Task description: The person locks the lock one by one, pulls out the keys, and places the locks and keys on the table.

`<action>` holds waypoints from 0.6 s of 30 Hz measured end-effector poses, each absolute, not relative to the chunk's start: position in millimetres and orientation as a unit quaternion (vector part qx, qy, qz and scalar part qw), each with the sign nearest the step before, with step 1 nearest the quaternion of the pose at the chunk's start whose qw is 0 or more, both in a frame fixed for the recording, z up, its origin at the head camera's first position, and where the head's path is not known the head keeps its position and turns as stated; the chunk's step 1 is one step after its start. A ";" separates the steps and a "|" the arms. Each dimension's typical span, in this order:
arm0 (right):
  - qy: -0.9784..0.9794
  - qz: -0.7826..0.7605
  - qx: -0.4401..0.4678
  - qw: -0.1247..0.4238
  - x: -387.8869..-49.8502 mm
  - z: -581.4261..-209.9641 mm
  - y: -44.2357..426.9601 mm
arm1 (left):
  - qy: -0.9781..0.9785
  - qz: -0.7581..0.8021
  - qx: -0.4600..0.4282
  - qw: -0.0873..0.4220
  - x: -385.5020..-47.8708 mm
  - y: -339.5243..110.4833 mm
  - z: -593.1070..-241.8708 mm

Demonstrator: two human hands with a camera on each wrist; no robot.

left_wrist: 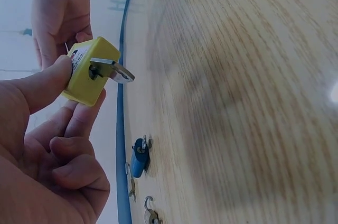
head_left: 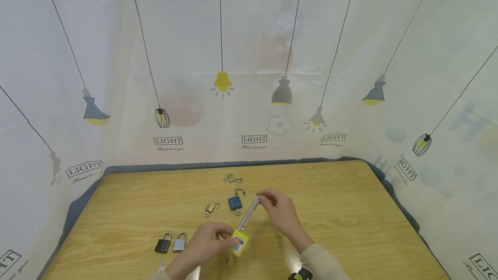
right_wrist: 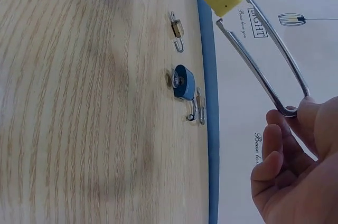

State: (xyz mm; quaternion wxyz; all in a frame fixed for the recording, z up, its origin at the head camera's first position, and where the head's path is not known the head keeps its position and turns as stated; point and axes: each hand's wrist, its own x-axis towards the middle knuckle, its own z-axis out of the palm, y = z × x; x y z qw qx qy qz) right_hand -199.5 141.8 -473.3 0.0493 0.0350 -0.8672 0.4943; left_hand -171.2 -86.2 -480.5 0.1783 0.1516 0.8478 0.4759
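Observation:
My left hand [head_left: 210, 239] pinches the body of a yellow padlock [head_left: 240, 243] between thumb and fingers, above the table. A key [left_wrist: 112, 67] sticks out of the padlock's base in the left wrist view. My right hand [head_left: 282, 215] pinches the curved end of its long metal shackle [right_wrist: 248, 61]. The shackle is unlocked: in the right wrist view one leg's tip stands free of the body, while the other leg runs behind it. Just beyond the hands lies a blue padlock [head_left: 235, 203] with its shackle open and a key in it.
A small brass padlock [head_left: 210, 208] and another one [head_left: 230, 178] farther back lie unlocked on the wooden table [head_left: 330, 198]. At the left, a black padlock [head_left: 162, 245] and a silver padlock [head_left: 179, 244] are closed. A printed curtain [head_left: 210, 141] surrounds the table's back and sides.

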 end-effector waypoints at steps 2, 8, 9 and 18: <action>-0.867 0.495 0.035 0.048 -199.2 -473.1 142.2 | 0.850 0.474 0.150 0.177 -171.0 -86.5 -480.9; -0.861 0.502 0.044 0.060 -199.0 -471.7 143.2 | 0.862 0.460 0.136 0.163 -169.8 -86.2 -483.4; -0.860 0.506 0.043 0.059 -199.3 -471.0 143.2 | 0.865 0.457 0.134 0.160 -169.8 -86.0 -484.2; -0.854 0.515 0.036 0.057 -201.9 -462.2 139.0 | 0.863 0.462 0.137 0.154 -168.4 -80.8 -489.0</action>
